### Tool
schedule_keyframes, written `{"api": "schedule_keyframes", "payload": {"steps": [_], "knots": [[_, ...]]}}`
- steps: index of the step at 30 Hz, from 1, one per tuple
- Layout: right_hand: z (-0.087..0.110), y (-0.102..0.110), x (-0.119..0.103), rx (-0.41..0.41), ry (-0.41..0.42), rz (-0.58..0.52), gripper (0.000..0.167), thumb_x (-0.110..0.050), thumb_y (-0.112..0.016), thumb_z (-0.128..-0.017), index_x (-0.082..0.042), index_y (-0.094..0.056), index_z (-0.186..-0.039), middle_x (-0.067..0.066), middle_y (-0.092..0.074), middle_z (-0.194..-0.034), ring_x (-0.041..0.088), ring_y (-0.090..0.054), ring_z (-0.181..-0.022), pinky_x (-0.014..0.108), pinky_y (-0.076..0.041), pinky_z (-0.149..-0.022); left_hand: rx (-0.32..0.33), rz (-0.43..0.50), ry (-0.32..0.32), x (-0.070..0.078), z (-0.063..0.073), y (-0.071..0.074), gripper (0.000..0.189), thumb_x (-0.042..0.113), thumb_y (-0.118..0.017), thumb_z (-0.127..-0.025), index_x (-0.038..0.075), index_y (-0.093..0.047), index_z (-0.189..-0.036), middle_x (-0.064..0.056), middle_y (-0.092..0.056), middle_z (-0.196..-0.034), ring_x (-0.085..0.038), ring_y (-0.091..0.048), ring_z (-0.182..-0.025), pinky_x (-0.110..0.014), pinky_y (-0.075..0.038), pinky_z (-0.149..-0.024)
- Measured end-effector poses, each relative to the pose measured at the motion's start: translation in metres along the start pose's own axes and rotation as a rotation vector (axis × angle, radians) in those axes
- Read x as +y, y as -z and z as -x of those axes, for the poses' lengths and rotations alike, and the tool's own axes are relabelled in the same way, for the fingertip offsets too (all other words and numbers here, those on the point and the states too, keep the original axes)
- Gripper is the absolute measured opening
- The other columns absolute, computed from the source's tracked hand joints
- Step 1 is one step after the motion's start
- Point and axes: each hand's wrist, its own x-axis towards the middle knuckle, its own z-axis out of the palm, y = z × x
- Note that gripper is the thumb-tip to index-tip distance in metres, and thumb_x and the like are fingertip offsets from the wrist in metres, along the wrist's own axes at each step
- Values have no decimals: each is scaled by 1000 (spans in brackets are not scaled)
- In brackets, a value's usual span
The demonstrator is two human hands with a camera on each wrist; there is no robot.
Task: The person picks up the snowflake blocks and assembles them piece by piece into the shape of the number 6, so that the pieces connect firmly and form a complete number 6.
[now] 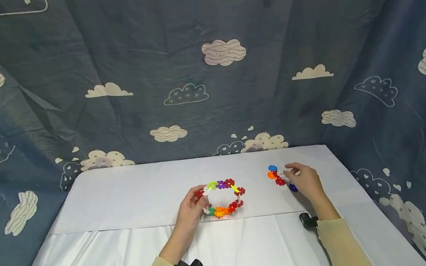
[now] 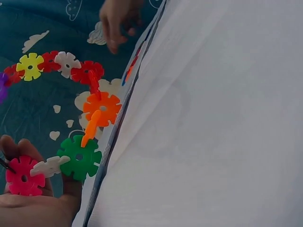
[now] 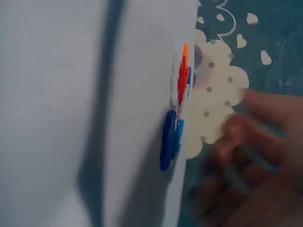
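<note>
Disc chain (image 1: 221,184), made of notched plastic pieces slotted into a loop, was near the middle of the desk (image 1: 98,204), at the left grip (image 1: 188,213). That grip held a pinkish-red disc (image 2: 24,176) at the chain's left side, hiding whether the loop was fully joined there. The right grip (image 1: 305,180) was loosely bent, nothing seen in it, beside the loose discs (image 1: 279,181) on the right.

The chain looked light, each piece stiff and probably smooth, yet the whole would likely flex and twist at its joints. Taking hold of a flat face close to the joint being worked seemed best; lifting by one far piece could pull a slot apart.

The head view took in the whole loop and the loose discs together, but not how high the chain sat. The left wrist view showed slots and centre holes, as on the green disc (image 2: 79,157), and much of the loop apparently raised off the desk. Only the right wrist view made plain a lighter blue disc (image 3: 178,138) against the dark blue disc (image 3: 167,141), both apart from the blurred right grip
</note>
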Motion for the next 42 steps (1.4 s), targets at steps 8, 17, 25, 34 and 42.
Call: {"api": "schedule_keyframes", "payload": {"steps": [8,17,25,34,42], "knots": [[-20,-7,10,-180,-43,275,51,-37,-72,-101,-7,-66,-140,27,-68,-132,43,-65,-114,57,-57,-92,-14,17,6,-3,2,2,39,20,-67,-106,14,-58,-144,-3,-63,-106,-18,-63,-98,-21,-54,-85],[-20,-2,-9,-177,24,75,35,-32,-67,-104,0,-68,-117,15,-67,-98,25,-58,-87,29,-49,-69,-41,92,-11,1,1,-1,30,19,-55,-112,9,-50,-140,-11,-63,-108,-21,-61,-98,-22,-55,-91],[4,14,-105,-341,230,-225,31,-26,-63,-108,-2,-67,-127,15,-69,-92,22,-57,-73,30,-50,-62,-29,144,-23,1,0,-1,8,11,-53,-111,12,-49,-118,-7,-63,-101,-22,-61,-94,-25,-54,-86],[20,9,-168,-555,322,-396,27,-22,-66,-106,-4,-66,-126,7,-66,-87,20,-50,-67,27,-45,-60,-32,148,-5,0,0,1,13,12,-53,-111,5,-49,-122,-10,-64,-106,-23,-60,-98,-26,-54,-90],[18,-4,-190,-599,416,-306,18,-25,-68,-105,-8,-69,-108,4,-63,-85,20,-50,-69,29,-46,-64,-40,148,-3,1,0,1,15,12,-50,-113,2,-48,-124,-12,-64,-108,-23,-59,-99,-24,-53,-88]]}}
